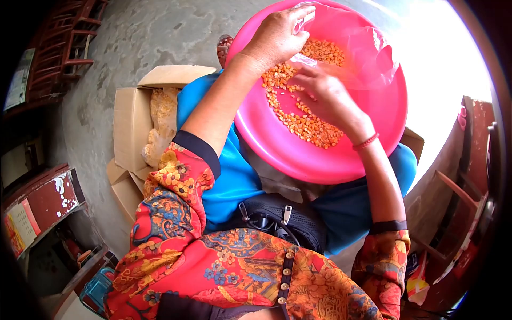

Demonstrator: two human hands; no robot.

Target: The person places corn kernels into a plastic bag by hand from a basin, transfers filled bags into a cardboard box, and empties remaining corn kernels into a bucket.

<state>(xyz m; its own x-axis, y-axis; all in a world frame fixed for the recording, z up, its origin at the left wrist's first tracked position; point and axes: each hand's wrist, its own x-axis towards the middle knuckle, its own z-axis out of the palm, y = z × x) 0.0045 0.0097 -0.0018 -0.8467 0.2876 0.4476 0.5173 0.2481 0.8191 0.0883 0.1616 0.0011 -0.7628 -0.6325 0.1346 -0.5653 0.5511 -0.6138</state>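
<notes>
A big pink basin rests over the person's knees, with orange corn kernels spread over its bottom. My left hand, at the basin's upper left rim, is closed on the top edge of a clear plastic bag. The bag hangs open over the right part of the basin. My right hand, with a red cord on its wrist, is above the kernels just below the bag's edge. Its fingers are partly spread and blurred; whether kernels lie under them is hidden.
Left of the knees stands an open cardboard box holding a bag of pale yellow material. Wooden furniture is at the lower left, and more stands at the right edge. A black bag lies on the lap.
</notes>
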